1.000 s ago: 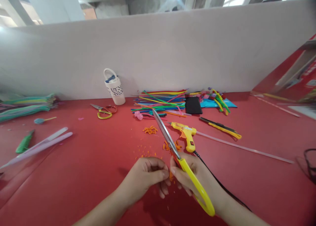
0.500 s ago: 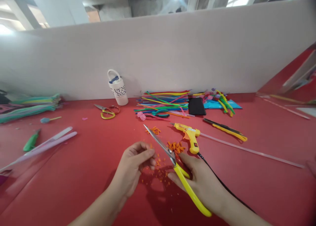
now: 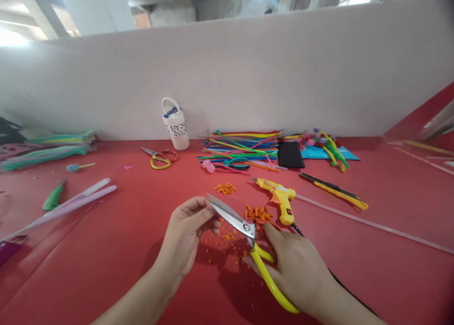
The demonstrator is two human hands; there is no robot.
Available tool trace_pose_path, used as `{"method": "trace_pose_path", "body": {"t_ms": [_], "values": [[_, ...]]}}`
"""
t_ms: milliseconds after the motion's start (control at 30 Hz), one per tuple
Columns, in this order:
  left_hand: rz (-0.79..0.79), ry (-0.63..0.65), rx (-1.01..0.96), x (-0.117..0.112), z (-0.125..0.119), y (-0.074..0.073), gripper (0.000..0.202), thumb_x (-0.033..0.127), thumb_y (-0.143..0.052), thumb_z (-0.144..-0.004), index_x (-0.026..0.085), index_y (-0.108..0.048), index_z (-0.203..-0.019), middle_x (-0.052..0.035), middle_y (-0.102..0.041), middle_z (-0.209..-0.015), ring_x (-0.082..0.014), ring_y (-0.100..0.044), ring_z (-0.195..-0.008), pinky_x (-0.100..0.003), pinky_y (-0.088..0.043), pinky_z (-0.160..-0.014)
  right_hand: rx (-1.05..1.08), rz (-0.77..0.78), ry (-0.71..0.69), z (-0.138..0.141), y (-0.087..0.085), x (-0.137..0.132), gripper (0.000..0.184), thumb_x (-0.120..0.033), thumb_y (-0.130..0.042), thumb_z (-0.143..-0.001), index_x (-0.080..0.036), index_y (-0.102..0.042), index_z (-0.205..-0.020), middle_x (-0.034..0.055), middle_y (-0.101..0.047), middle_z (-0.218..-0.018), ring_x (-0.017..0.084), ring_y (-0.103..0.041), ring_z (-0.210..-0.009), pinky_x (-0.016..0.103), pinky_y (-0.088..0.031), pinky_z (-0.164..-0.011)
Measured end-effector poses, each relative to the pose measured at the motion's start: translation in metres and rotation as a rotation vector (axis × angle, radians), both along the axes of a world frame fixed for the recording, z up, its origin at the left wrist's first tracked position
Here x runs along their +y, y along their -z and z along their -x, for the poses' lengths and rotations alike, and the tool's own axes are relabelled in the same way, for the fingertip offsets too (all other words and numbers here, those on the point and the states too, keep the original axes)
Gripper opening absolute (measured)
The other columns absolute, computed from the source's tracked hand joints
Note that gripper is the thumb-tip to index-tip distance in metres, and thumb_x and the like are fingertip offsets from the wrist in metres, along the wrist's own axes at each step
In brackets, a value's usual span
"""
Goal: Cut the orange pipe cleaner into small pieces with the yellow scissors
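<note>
My right hand [image 3: 296,268] grips the yellow handles of a pair of scissors [image 3: 234,219], whose steel blades lie low over the red table and point left toward my left hand. My left hand [image 3: 187,232] is curled, thumb and fingers pinched together right at the blade tips; what they hold is too small to name. Small orange cut bits [image 3: 258,213] lie in little heaps just beyond the blades, with finer crumbs [image 3: 227,237] under them. A yellow glue gun [image 3: 280,199] lies just beyond my right hand, its black cord running under my wrist.
A heap of coloured pipe cleaners [image 3: 241,147], a black phone [image 3: 290,154], a white mug [image 3: 175,126], small yellow scissors [image 3: 158,158] and a yellow utility knife [image 3: 336,192] lie along the white partition [image 3: 248,69]. More pipe cleaners [image 3: 49,147], a green tool [image 3: 53,199] and pale sticks [image 3: 76,199] are at left.
The scissors swung from pointing up and away to lying low, blades pointing left. My left hand moved left and forward to the blade tips. The view drifted left.
</note>
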State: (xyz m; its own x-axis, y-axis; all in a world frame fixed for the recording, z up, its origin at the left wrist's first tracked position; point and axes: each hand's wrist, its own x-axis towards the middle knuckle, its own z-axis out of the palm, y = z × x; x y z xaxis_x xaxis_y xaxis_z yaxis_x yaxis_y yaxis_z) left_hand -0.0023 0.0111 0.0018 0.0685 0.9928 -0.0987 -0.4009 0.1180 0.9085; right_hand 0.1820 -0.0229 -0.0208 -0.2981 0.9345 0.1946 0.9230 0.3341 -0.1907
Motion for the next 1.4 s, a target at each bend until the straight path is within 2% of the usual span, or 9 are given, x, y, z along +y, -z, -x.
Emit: {"method": "trace_pose_path", "body": {"t_ms": [233, 433, 1100, 1267, 1400], "values": [[-0.033, -0.039, 0.094, -0.001, 0.0, -0.004, 0.004, 0.014, -0.059, -0.068, 0.013, -0.058, -0.064, 0.0013, -0.058, -0.058, -0.0072, -0.052, -0.047, -0.018, -0.043, -0.045, -0.046, -0.06, 0.015, 0.0, 0.0, 0.001, 0.039, -0.06, -0.04, -0.071, -0.02, -0.045, -0.073, 0.0023, -0.058, -0.056, 0.019, -0.055, -0.05, 0.026, -0.028, -0.044], [-0.051, -0.038, 0.152, -0.001, 0.0, -0.005, 0.006, 0.015, -0.058, -0.069, 0.013, -0.058, -0.064, 0.0016, -0.058, -0.055, -0.0075, -0.052, -0.047, -0.018, -0.043, -0.045, -0.079, -0.109, -0.005, -0.002, 0.002, 0.002, 0.036, -0.057, -0.037, -0.075, -0.021, -0.042, -0.068, 0.0008, -0.055, -0.051, 0.018, -0.053, -0.045, 0.025, -0.026, -0.043], [-0.024, -0.038, 0.096, -0.003, 0.0, -0.007, 0.006, 0.017, -0.058, -0.068, 0.013, -0.058, -0.064, 0.0005, -0.057, -0.055, -0.008, -0.051, -0.047, -0.019, -0.042, -0.045, -0.142, -0.123, -0.023, -0.003, 0.008, 0.0, 0.019, -0.038, -0.044, -0.074, -0.019, -0.044, -0.075, 0.0019, -0.058, -0.053, 0.019, -0.054, -0.048, 0.026, -0.024, -0.046], [-0.023, -0.04, 0.095, -0.003, 0.0, -0.008, 0.006, 0.017, -0.059, -0.068, 0.013, -0.058, -0.064, 0.0009, -0.057, -0.055, -0.0074, -0.051, -0.047, -0.018, -0.042, -0.045, -0.154, -0.084, -0.02, -0.001, 0.008, 0.0, 0.018, -0.038, -0.044, -0.075, -0.02, -0.043, -0.071, 0.0023, -0.059, -0.056, 0.018, -0.054, -0.049, 0.027, -0.023, -0.046], [-0.028, -0.042, 0.084, -0.003, 0.0, -0.008, 0.007, 0.017, -0.059, -0.068, 0.013, -0.057, -0.063, 0.0009, -0.057, -0.055, -0.0074, -0.051, -0.046, -0.018, -0.042, -0.045, -0.149, -0.127, -0.021, -0.001, 0.009, 0.0, 0.021, -0.041, -0.044, -0.074, -0.021, -0.042, -0.068, 0.0012, -0.057, -0.051, 0.018, -0.053, -0.046, 0.027, -0.021, -0.045]]}}
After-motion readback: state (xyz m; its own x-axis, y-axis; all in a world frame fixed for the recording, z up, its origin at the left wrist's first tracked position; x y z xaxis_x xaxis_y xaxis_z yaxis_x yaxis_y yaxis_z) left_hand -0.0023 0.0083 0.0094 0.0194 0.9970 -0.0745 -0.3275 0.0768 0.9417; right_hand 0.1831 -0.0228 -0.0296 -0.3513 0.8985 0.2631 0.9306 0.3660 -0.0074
